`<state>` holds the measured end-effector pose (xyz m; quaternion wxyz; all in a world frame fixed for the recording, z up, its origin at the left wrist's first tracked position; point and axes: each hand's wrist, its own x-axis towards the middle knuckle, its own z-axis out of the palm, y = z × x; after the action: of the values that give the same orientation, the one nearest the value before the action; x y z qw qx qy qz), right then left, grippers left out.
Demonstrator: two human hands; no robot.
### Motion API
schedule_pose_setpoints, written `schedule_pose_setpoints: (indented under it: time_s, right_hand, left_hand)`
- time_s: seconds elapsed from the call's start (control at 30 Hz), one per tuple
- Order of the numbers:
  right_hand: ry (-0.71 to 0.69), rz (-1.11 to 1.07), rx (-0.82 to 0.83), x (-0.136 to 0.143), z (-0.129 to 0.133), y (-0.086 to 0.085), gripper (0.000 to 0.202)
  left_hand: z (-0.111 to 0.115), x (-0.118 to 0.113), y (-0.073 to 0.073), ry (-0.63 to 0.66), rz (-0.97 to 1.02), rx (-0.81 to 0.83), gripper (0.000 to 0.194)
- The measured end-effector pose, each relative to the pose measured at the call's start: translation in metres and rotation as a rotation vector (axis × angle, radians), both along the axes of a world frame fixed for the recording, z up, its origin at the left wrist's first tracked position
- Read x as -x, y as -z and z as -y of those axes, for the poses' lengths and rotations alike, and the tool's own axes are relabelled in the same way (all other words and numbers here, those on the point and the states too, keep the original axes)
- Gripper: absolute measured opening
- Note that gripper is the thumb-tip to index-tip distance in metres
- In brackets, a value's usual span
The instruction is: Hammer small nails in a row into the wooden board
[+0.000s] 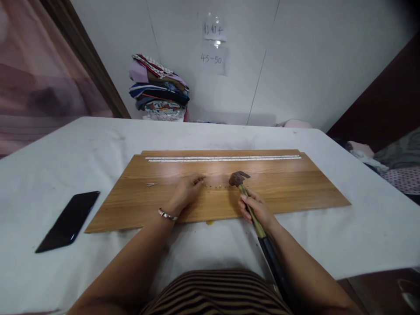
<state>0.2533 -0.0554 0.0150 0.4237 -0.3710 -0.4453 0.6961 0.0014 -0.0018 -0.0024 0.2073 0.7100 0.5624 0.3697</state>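
My right hand [254, 205] wraps round the upper handle of a claw hammer [257, 223], whose rusty head hangs over the middle of the wooden board [295, 188]. My left hand [189, 188] is closed in a pinch just above the board, left of the hammer head. What its fingertips hold is too small to make out. Between the two hands, a row of small nail heads [220, 187] runs across the wood. Several loose nails [151, 184] lie on the board to the left of my left hand.
Two white measuring strips [223, 158] lie along the board's far edge. A black phone [68, 222] rests on the white-covered table [367, 236] at left. Folded cloths [160, 87] are stacked against the back wall, which bears paper notes [213, 59].
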Motion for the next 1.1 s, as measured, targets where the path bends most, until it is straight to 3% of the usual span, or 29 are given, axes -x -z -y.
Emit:
schedule_pose_setpoints:
  time_s: [0.4,0.7,1.1]
  right_hand:
    - [-0.005,-0.008,0.016,-0.0002,-0.0012,0.0021,0.025]
    - [-0.022,0.018,0.007,0.0011,0.0003,-0.0002,0.024]
    - [-0.017,0.013,-0.005,0.0,0.0005,0.0007,0.023]
  left_hand:
    - [-0.0028,0.0,0.0023,-0.05,0.06,0.025,0.029]
    - [-0.0011,-0.0004,-0.0024,-0.002,-0.003,0.025,0.01]
    - [-0.0005,-0.0012,-0.0012,-0.003,0.002,0.006,0.01]
